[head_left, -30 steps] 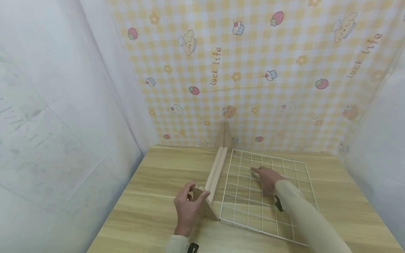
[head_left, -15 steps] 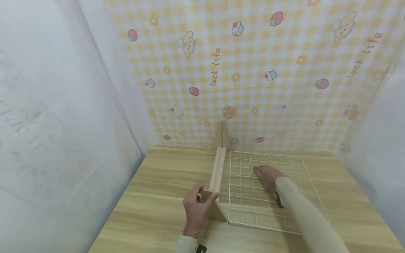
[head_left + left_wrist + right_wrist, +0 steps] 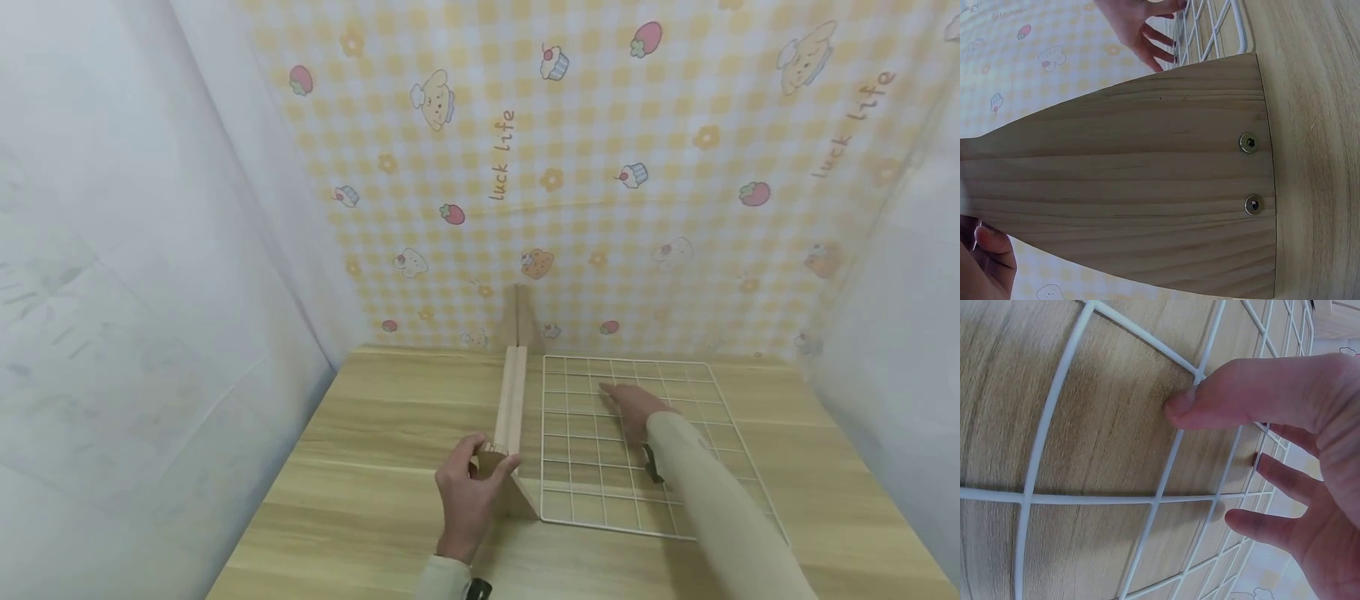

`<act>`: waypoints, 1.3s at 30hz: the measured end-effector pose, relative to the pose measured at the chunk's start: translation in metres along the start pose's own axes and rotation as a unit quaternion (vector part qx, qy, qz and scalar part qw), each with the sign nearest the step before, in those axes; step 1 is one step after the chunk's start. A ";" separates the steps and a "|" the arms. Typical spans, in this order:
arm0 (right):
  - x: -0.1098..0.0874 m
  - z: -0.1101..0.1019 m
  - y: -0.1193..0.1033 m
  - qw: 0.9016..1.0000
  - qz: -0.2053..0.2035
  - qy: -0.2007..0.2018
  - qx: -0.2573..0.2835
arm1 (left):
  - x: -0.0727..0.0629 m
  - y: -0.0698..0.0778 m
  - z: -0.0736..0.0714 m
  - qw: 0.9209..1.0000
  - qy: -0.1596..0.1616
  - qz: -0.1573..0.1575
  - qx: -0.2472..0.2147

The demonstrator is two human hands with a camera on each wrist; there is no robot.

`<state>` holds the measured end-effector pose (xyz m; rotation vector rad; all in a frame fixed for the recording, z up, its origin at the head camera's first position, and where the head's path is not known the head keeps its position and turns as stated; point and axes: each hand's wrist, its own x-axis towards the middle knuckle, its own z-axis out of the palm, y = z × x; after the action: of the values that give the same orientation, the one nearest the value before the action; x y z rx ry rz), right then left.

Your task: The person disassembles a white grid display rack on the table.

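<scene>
A wooden stand has a long narrow beam (image 3: pixel 512 400) with an upright board at each end. My left hand (image 3: pixel 465 500) grips the top of its near end board (image 3: pixel 520 498) between thumb and fingers. Seen in the left wrist view, this tapered board (image 3: pixel 1129 169) bears two metal bolts (image 3: pixel 1249 142) near its wide lower edge. Right of the stand lies a white wire grid panel (image 3: pixel 597 437) on the table. My right hand (image 3: pixel 636 408) touches it, thumb on a wire and fingers spread in the right wrist view.
The far end board (image 3: pixel 517 318) stands before the yellow checked cloth (image 3: pixel 592 225) behind the wood-grain table (image 3: pixel 390 433). White sheets (image 3: pixel 187 333) hang on both sides. The grid's near left corner lies close to the near board's foot.
The stand's near end has swung right with my left hand on it. The grid has turned, so its left side lies more nearly parallel to the beam. My right hand stays on the grid.
</scene>
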<state>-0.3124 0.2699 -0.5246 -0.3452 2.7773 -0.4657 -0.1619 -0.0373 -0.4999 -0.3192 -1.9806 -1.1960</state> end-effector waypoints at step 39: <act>0.001 0.003 0.002 1.000 0.012 -0.001 0.027 | -0.001 0.000 0.002 1.000 0.014 0.018 -0.004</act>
<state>-0.3131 0.2703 -0.5278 -0.2996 2.7575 -0.5323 -0.1622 -0.0355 -0.5015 -0.3399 -1.9393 -1.1795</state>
